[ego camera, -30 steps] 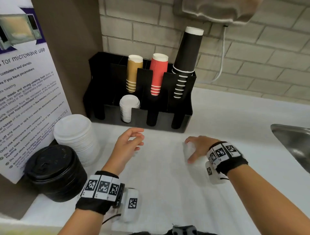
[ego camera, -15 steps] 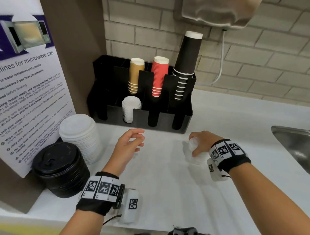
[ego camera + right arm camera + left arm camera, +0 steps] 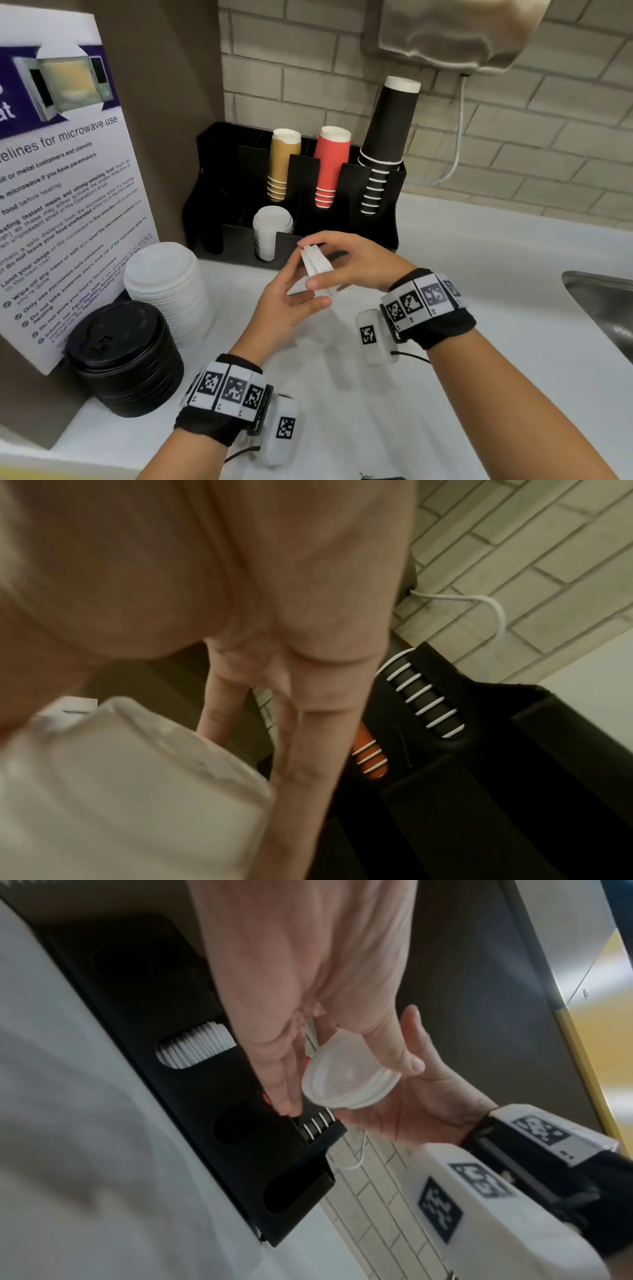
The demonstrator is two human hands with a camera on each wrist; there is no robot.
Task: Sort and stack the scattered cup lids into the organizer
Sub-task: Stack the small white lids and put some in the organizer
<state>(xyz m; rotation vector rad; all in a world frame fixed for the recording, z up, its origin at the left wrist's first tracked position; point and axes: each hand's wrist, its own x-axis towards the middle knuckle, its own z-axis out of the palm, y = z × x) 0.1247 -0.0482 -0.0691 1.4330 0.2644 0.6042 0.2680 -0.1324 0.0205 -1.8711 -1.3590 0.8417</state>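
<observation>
A small stack of white lids (image 3: 317, 270) is held above the counter in front of the black organizer (image 3: 376, 219). My right hand (image 3: 342, 263) pinches the stack, fingers on top and thumb on the near side. My left hand (image 3: 294, 291) holds it from below and from the left. In the left wrist view the white lids (image 3: 346, 1080) sit between my left hand's fingers (image 3: 284, 1083) and my right hand (image 3: 411, 1112). The right wrist view shows the lids (image 3: 137, 791) close up and blurred. One front slot of the organizer holds a pile of small white lids (image 3: 272, 233).
A tall stack of large white lids (image 3: 168, 284) and a stack of black lids (image 3: 126, 356) stand at the left beside a microwave sign (image 3: 61, 205). Tan, red and black cups (image 3: 387, 147) fill the organizer's back slots. A metal sink (image 3: 603, 308) lies at the right.
My right hand lifted the white lids off the counter and carried them left. My left hand rose to meet them, and both hands now hold the stack.
</observation>
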